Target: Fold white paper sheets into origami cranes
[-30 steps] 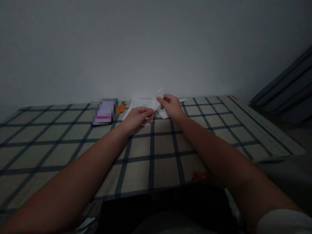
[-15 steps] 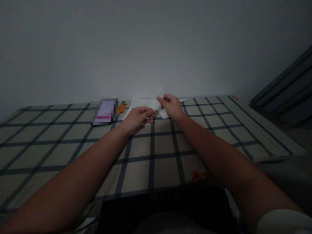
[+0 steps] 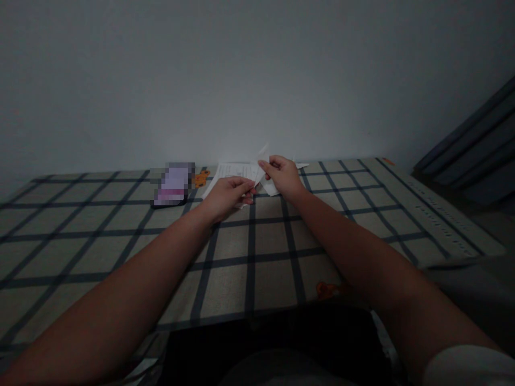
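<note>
A small folded piece of white paper point(image 3: 261, 172) is held up between my two hands over the far side of the table. My left hand point(image 3: 231, 195) pinches its lower left end between thumb and fingers. My right hand point(image 3: 284, 174) grips the upper right part, thumb against forefinger. A thin pointed tip of the paper rises above the right thumb. Beneath and behind the hands lies a printed sheet point(image 3: 229, 169), partly covered by my left hand. More white paper point(image 3: 270, 187) shows under my right hand.
A phone point(image 3: 173, 185), blurred by pixels, stands on the checked tablecloth point(image 3: 269, 236) to the left. An orange figure point(image 3: 200, 178) is beside it, and another orange shape point(image 3: 328, 290) is at the near edge. A grey wall point(image 3: 257, 80) rises behind; dark folded cloth point(image 3: 478, 145) hangs at right.
The raised tip of the paper has turned and looks narrower now. Both hands keep nearly the same place and the same pinch.
</note>
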The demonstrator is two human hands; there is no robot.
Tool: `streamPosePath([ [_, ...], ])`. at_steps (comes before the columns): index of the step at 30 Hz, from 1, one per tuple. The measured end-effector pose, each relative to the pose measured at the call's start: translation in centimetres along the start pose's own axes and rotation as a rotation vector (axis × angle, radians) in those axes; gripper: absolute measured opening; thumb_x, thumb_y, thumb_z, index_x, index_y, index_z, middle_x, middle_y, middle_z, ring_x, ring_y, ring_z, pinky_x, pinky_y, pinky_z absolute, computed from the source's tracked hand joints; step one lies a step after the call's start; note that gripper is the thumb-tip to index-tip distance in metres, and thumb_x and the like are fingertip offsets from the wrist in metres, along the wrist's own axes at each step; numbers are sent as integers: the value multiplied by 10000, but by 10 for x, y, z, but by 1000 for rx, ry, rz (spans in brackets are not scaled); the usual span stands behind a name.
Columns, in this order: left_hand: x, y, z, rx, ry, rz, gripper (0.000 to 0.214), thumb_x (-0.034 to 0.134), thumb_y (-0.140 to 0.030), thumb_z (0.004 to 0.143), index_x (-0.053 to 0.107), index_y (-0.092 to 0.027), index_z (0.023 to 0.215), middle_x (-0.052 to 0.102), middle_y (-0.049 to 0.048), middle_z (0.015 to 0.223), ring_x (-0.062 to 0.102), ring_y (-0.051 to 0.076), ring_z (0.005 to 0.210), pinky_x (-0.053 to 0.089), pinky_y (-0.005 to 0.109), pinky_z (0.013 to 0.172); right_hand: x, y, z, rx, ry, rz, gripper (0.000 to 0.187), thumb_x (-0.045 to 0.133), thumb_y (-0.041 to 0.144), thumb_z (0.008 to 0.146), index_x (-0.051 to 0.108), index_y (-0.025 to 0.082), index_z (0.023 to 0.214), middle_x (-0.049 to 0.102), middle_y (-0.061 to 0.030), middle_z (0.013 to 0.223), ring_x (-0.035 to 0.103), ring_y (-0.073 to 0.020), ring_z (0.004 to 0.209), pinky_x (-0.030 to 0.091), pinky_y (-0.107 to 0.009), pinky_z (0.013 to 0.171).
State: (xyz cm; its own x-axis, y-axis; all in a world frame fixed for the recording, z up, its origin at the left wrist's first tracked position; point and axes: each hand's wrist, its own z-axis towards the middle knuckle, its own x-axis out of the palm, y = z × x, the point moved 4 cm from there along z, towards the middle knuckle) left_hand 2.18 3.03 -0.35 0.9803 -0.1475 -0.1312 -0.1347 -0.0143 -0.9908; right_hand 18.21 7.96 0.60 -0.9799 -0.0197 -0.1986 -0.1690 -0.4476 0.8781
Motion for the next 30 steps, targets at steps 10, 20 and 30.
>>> streamPosePath([
  [10, -1, 1, 2, 21, -2, -40, 211, 731, -362, 783, 698, -154, 769, 694, 39, 766, 622, 101, 596, 519, 222, 588, 2, 2, 0, -17, 38, -6, 417, 641, 517, 853, 446, 208, 651, 472, 40, 574, 419, -99, 555, 314, -255, 541],
  [20, -2, 7, 6, 36, 63, 60, 275, 745, -423, 798, 695, -157, 752, 681, 38, 705, 603, 92, 562, 433, 195, 527, 6, -3, 0, -24, 81, -15, 389, 640, 521, 851, 483, 206, 686, 493, 37, 585, 449, -105, 574, 335, -258, 559],
  [30, 0, 4, 4, 19, 83, 22, 234, 769, -375, 765, 676, -162, 736, 659, 19, 700, 597, 87, 575, 421, 191, 533, 3, 0, -1, -23, 72, -31, 400, 627, 513, 866, 456, 210, 670, 490, 35, 580, 433, -103, 566, 323, -260, 543],
])
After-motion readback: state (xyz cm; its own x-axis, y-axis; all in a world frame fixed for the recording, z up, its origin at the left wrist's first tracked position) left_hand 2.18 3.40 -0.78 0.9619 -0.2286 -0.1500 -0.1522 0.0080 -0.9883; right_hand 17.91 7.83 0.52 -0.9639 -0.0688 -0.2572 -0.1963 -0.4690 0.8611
